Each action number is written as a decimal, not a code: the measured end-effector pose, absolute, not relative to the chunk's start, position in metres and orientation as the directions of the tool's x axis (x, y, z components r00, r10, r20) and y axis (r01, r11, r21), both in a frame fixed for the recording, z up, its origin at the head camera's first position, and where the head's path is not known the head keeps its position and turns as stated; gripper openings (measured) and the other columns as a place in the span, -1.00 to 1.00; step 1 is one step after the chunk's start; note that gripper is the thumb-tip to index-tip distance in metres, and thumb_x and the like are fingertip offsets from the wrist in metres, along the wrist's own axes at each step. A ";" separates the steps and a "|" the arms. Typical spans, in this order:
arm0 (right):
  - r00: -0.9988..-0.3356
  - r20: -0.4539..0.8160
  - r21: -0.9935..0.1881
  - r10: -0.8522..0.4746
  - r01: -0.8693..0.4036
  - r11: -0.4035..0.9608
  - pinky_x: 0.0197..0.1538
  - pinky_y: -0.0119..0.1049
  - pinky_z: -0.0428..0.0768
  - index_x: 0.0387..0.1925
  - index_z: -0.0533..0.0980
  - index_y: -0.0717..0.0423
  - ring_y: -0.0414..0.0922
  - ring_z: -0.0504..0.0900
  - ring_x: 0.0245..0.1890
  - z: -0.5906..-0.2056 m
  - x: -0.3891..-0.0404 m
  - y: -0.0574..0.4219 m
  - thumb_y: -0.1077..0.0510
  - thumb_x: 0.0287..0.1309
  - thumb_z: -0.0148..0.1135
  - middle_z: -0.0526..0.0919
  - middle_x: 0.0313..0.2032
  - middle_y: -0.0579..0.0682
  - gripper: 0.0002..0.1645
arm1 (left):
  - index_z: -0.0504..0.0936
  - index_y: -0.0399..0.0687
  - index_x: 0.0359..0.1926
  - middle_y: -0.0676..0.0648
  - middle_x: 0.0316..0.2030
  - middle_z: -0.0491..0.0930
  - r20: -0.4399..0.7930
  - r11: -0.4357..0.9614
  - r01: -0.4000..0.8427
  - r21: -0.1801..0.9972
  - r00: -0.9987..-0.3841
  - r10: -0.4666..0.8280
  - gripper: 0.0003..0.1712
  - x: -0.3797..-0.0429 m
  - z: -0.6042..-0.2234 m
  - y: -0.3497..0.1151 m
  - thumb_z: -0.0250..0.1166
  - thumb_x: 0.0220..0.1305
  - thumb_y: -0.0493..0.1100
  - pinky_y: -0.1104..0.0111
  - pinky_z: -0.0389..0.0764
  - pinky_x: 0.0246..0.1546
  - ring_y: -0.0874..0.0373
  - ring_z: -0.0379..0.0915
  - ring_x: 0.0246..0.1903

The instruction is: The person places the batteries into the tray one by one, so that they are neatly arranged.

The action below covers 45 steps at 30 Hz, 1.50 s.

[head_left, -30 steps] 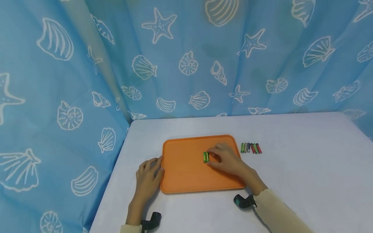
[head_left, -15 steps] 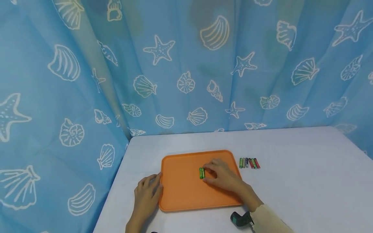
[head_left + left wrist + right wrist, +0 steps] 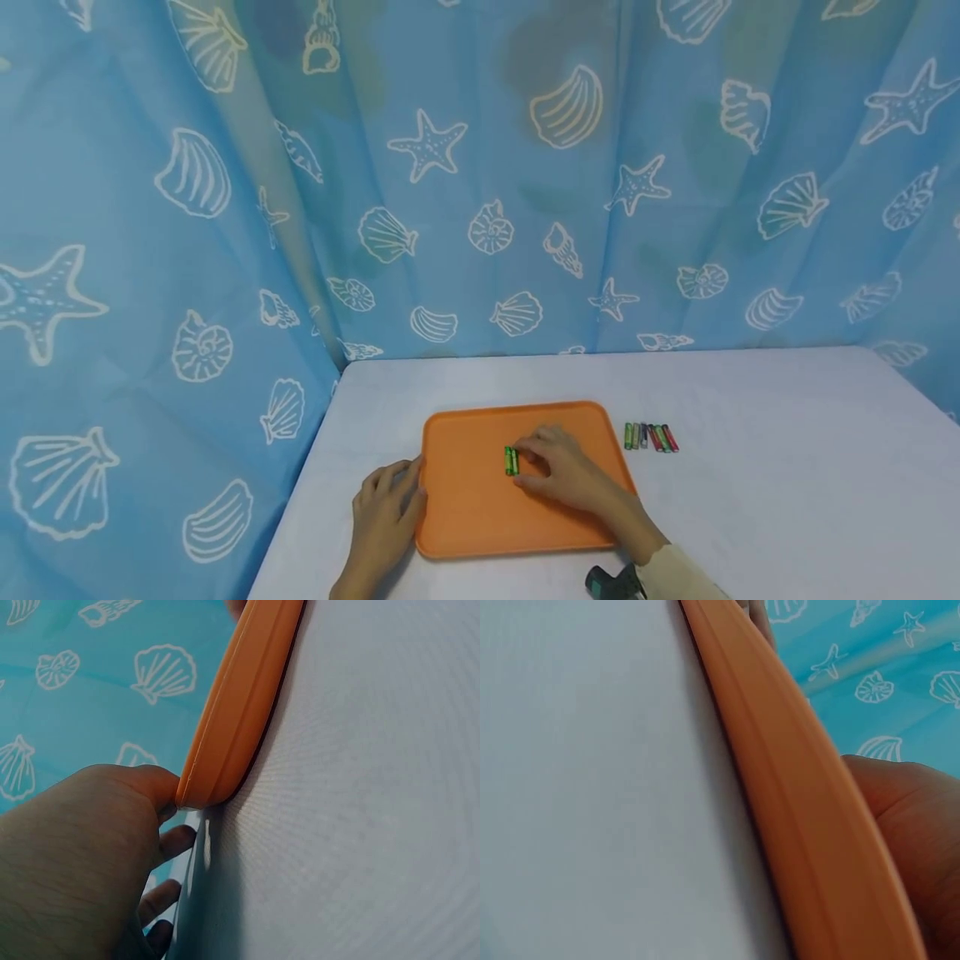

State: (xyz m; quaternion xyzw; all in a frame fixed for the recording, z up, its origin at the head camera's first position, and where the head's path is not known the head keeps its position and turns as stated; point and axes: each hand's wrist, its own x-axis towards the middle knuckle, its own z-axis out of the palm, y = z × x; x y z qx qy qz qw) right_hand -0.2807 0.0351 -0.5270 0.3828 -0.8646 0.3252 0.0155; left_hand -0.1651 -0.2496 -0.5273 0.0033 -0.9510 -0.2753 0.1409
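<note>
Two green batteries (image 3: 512, 461) lie side by side on the orange tray (image 3: 465, 517), right of its middle. My right hand (image 3: 558, 471) reaches over the tray from the right and pinches the right one of the pair, thumb and index finger at its two ends. My left hand (image 3: 384, 512) rests at the tray's left edge with loosely bent fingers. In the left wrist view its thumb (image 3: 161, 784) touches the tray's rim, and the other fingers are spread below. The right wrist view shows only part of the right hand (image 3: 919, 832) behind the tray wall; its fingertips are hidden there.
To the right of the tray, several batteries (image 3: 651, 437) in green, dark and red lie in a row on the white tabletop (image 3: 765, 483). A blue curtain (image 3: 465, 275) with shell prints hangs along the table's back and left side.
The right hand and both green batteries have slid left across the tray. The left hand has stayed at the tray's edge. The head view has tilted upward.
</note>
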 end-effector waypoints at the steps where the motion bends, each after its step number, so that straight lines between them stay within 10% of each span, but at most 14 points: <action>1: -0.705 0.275 -0.553 -0.654 -0.673 0.492 -0.10 -0.13 0.26 0.07 0.61 0.01 -0.23 0.29 -0.24 -0.528 -0.280 0.033 -0.10 0.17 0.42 0.41 -0.30 -0.27 -0.51 | 0.49 0.01 0.37 -0.12 0.21 0.47 0.265 0.849 0.070 0.524 -0.960 -0.084 -0.50 -0.164 -0.528 -0.249 0.17 0.45 -0.07 -0.28 0.15 0.19 -0.26 0.20 0.25; 45: -0.699 0.284 -0.531 -0.656 -0.685 0.499 -0.14 -0.21 0.21 0.05 0.62 0.02 -0.20 0.25 -0.24 -0.528 -0.272 -0.041 -0.07 0.15 0.45 0.34 -0.35 -0.21 -0.52 | 0.48 0.00 0.38 -0.11 0.23 0.47 0.261 0.853 0.051 0.519 -0.960 -0.102 -0.48 -0.168 -0.528 -0.250 0.16 0.45 -0.07 -0.19 0.11 0.27 -0.17 0.16 0.29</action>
